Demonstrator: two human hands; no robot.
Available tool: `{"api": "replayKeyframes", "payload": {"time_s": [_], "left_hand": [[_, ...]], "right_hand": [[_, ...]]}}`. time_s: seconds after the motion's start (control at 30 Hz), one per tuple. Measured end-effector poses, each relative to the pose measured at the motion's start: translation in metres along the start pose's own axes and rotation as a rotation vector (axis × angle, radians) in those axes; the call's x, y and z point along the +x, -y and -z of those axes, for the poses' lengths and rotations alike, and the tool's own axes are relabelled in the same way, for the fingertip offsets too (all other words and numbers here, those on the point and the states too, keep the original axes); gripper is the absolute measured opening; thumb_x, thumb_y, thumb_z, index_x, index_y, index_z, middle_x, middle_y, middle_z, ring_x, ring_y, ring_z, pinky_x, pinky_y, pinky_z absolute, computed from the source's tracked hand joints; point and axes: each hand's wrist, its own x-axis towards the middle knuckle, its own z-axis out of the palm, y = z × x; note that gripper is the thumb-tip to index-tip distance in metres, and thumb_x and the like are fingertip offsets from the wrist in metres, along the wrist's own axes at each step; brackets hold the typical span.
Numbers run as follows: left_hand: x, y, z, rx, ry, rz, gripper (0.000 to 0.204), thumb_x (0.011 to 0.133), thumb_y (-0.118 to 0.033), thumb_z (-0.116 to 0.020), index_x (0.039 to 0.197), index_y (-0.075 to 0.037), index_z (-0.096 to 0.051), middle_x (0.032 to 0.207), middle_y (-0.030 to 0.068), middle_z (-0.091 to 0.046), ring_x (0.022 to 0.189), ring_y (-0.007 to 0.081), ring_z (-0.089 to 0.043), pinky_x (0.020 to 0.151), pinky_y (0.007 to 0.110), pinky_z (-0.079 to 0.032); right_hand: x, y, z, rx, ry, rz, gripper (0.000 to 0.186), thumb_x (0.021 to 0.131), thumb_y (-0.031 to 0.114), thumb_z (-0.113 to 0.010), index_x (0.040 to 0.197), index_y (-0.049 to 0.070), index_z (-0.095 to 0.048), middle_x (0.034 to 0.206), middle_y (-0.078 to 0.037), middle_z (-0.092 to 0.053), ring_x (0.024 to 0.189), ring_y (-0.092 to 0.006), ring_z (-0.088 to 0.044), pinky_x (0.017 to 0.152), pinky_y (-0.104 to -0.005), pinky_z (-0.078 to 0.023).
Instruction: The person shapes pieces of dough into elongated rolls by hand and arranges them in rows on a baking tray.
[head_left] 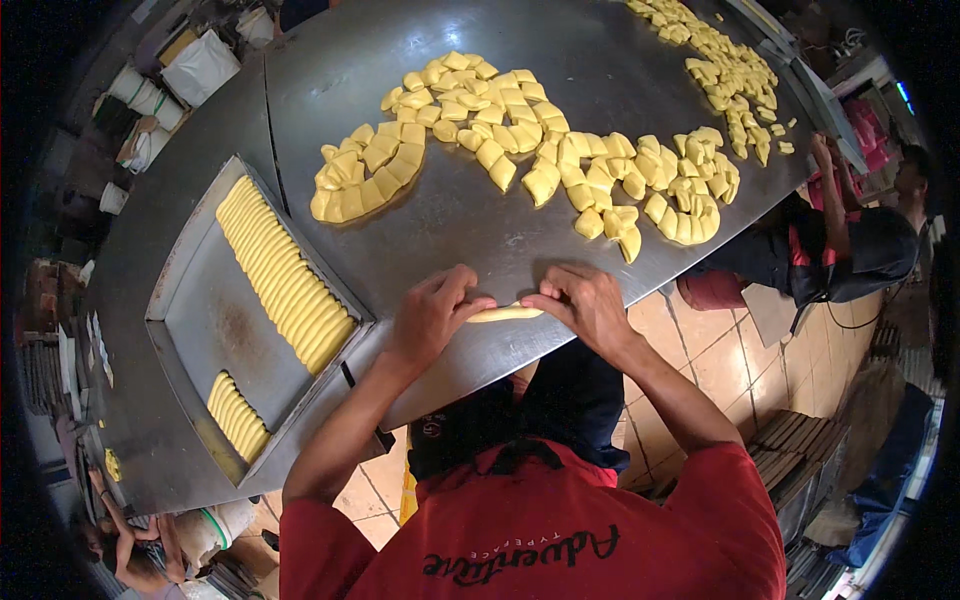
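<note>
Between my two hands a thin yellow dough stick [504,313] lies level at the near edge of the steel table. My left hand [440,308] pinches its left end with thumb and fingers. The right end is pinched the same way by my right hand [580,303]. To the left of my left hand sits a metal baking tray [200,310]. A long row of dough sticks [285,275] runs along its right side, and a shorter row of dough sticks [237,415] lies in its near corner. Beyond my hands, cut dough pieces [480,115] spread over the table in clusters.
More dough pieces [720,70] are heaped at the far right of the steel table [340,60]. A co-worker [850,235] stands at the right edge, and another person [140,550] is at the lower left. White buckets [145,95] stand beyond the table's left side.
</note>
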Motion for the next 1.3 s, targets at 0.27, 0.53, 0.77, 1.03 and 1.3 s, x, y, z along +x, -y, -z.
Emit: {"api": "replayKeyframes", "payload": {"time_s": [0.27,0.53,0.77,1.03,1.3], "left_hand": [[0.012,-0.005,0.001,0.078,0.04,-0.107,0.038,0.081,-0.033,-0.093,0.092,-0.011,-0.064,0.07,0.0016,-0.061,0.071,0.0229,-0.058,0.081,0.042,-0.044],[0.016,0.007,0.006,0.174,-0.011,-0.044,0.046,0.074,-0.045,-0.095,0.081,-0.013,-0.062,0.066,0.0006,-0.055,0.07,0.0243,-0.057,0.08,0.044,-0.039],[0.029,-0.006,0.013,0.304,0.086,0.003,0.053,0.077,-0.051,-0.093,0.073,-0.012,-0.058,0.064,0.0046,-0.058,0.068,0.0281,-0.06,0.081,0.045,-0.041],[0.026,0.01,0.008,0.258,0.02,-0.099,0.058,0.074,-0.061,-0.09,0.073,-0.012,-0.058,0.062,0.0051,-0.061,0.066,0.0308,-0.065,0.079,0.046,-0.045],[0.03,0.006,0.01,0.307,0.026,-0.069,0.062,0.072,-0.058,-0.094,0.07,-0.011,-0.054,0.06,0.0089,-0.056,0.059,0.0318,-0.059,0.075,0.045,-0.044]], "right_hand": [[0.007,0.006,-0.017,0.15,-0.056,0.147,0.025,0.09,0.029,-0.085,0.089,0.006,-0.076,0.087,-0.01,-0.068,0.089,-0.0316,-0.068,0.079,-0.0456,-0.051],[0.02,-0.005,0.001,-0.209,-0.067,0.096,0.046,0.081,0.052,-0.088,0.072,0.011,-0.068,0.086,-0.004,-0.069,0.087,-0.0247,-0.066,0.08,-0.0403,-0.038],[0.027,-0.003,-0.004,-0.075,0.069,0.069,0.051,0.078,0.056,-0.089,0.073,0.011,-0.065,0.075,-0.003,-0.063,0.081,-0.0257,-0.066,0.082,-0.0432,-0.038],[0.036,-0.012,-0.001,0.021,0.085,0.063,0.053,0.083,0.056,-0.085,0.076,0.008,-0.064,0.077,-0.006,-0.065,0.081,-0.0269,-0.067,0.085,-0.0425,-0.042],[0.037,-0.001,-0.002,-0.274,-0.082,0.123,0.052,0.081,0.058,-0.085,0.076,0.01,-0.067,0.069,-0.007,-0.067,0.075,-0.0301,-0.068,0.081,-0.0417,-0.042]]}}
